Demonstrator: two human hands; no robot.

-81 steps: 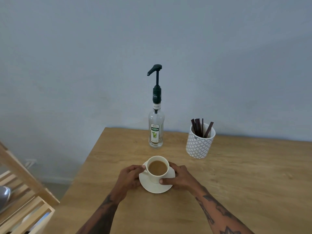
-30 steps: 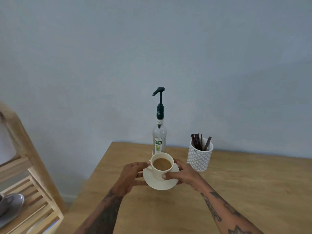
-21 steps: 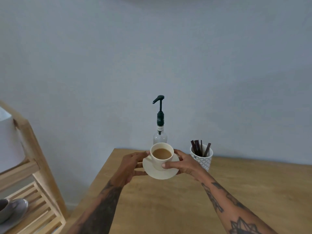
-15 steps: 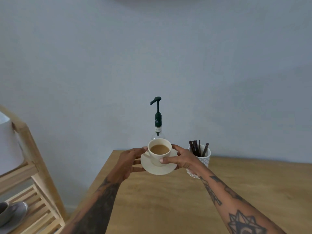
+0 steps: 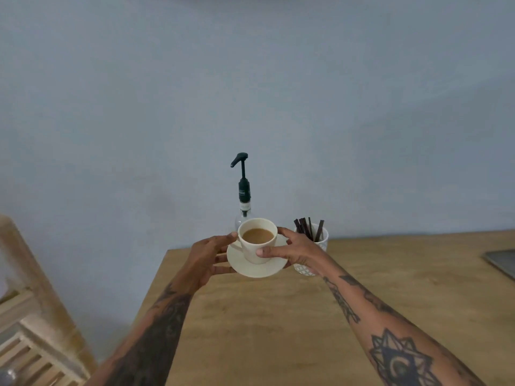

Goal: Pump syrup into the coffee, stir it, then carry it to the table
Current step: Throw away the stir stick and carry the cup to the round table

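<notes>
A cream cup of milky coffee (image 5: 259,247) stands on a cream saucer (image 5: 250,267), both held in the air above the wooden table (image 5: 278,316). My left hand (image 5: 207,257) grips the saucer's left rim, thumb at the cup. My right hand (image 5: 295,252) holds the right side, thumb on the cup's wall. Behind the cup stands the clear syrup bottle (image 5: 244,196) with a dark pump; its lower body is hidden by the cup.
A white patterned pot of dark stir sticks (image 5: 313,238) stands just behind my right hand. A dark flat object (image 5: 501,263) lies at the table's right edge. A wooden slatted rack (image 5: 30,330) stands low on the left. A plain wall is behind.
Both hands lifted the cup and saucer off the table and raised them higher. The view has pulled back and tilted up, so the bottle now sits behind the cup.
</notes>
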